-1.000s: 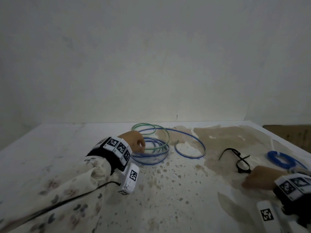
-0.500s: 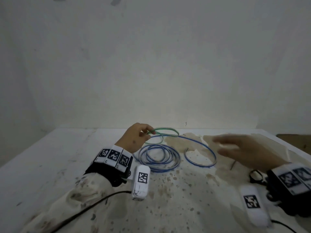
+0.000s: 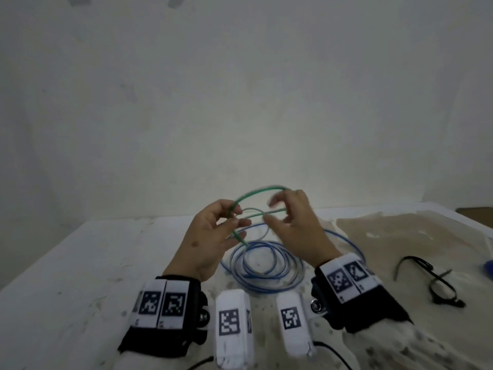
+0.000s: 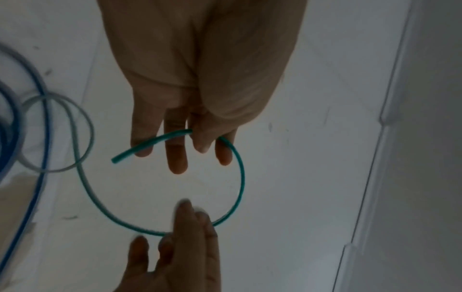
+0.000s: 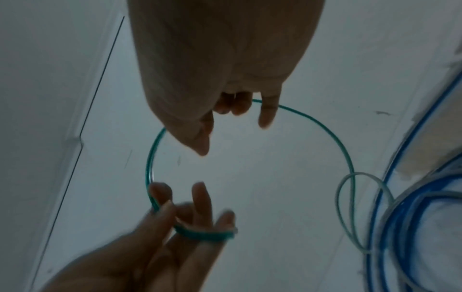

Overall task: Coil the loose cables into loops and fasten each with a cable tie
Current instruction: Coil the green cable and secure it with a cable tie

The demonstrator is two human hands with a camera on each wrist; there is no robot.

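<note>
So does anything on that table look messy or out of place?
Yes: the white table is speckled and carries a big brownish stain on its right side, like a dried spill. A pair of black glasses lies there beside the blue cable, unrelated to coiling.

Blue coil (image 3: 490,275) cut off at frame edge.

bare hands, black wrist straps (image 3: 184,332) on both arms, white blocks with black square-code markers (image 3: 160,303), white camera pods (image 3: 233,327) hanging off each wrist, thin black cables, pale floral-looking sleeves (image 3: 400,351)
</note>
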